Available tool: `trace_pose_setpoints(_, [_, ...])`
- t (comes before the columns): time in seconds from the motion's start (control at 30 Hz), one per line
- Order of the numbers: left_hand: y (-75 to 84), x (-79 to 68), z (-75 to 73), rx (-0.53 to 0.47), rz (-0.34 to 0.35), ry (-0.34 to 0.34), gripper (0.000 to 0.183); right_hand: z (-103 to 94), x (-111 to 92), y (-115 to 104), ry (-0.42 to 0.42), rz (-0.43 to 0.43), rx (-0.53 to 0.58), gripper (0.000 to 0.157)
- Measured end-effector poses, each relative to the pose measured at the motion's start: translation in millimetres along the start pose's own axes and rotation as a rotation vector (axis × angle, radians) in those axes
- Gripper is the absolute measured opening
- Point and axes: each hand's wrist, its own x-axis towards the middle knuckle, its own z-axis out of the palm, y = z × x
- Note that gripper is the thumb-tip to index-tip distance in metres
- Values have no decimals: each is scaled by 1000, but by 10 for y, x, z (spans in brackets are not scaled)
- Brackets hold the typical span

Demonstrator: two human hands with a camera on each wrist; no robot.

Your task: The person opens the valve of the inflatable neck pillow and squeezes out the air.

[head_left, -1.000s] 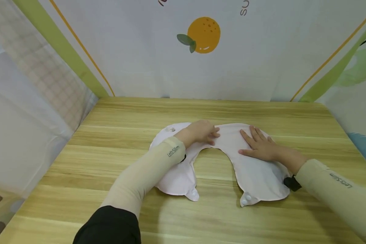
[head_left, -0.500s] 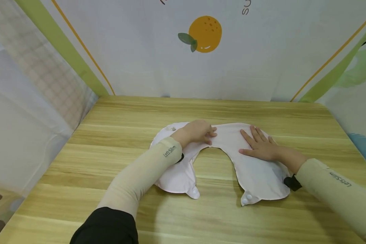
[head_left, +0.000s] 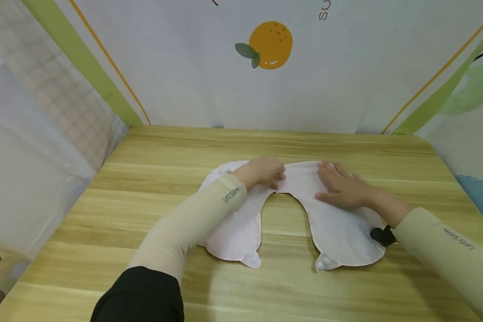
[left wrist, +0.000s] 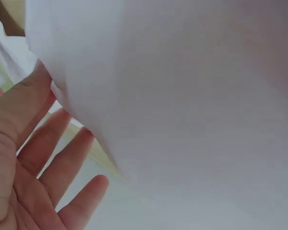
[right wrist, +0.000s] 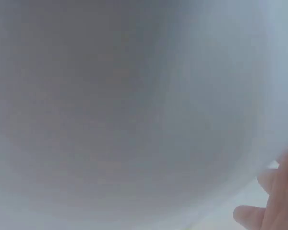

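A flat, pale pink U-shaped neck pillow (head_left: 238,236) lies on the wooden table, its two ends toward me. Each end has a small tab with snap buttons (head_left: 326,260). My left hand (head_left: 263,171) is at the top of the curve, left of centre. In the left wrist view its thumb (left wrist: 37,82) and index finger pinch the pillow's edge, while the other fingers spread loosely beside it. My right hand (head_left: 344,188) rests on the pillow's upper right part with straight fingers. In the right wrist view the blurred pillow fabric (right wrist: 110,120) hides most of that hand.
The wood-grain table (head_left: 145,214) extends around the pillow. Behind it hangs a white curtain (head_left: 177,67) printed with an orange, and more printed cloth hangs on both sides. A small clear valve-like piece (head_left: 225,172) shows at the pillow's upper left.
My right hand's fingers have drawn closer together and shifted slightly toward the pillow's top edge. The left hand's fingers have curled in a little at nearly the same spot.
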Motion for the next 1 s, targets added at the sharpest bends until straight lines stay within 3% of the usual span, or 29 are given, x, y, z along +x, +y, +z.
trace_pose_setpoints(0.2, [19, -30, -16, 70, 0, -18, 40, -55, 87, -253, -80, -94, -45, 73])
trace_pose_setpoints(0.43, [-31, -41, 41, 103, 58, -17, 39, -5, 96, -202, -163, -49, -84, 72])
trace_pose_setpoints(1.0, [-138, -191, -8, 29, 27, -59, 43, 133, 10, -128, -46, -44, -4, 77])
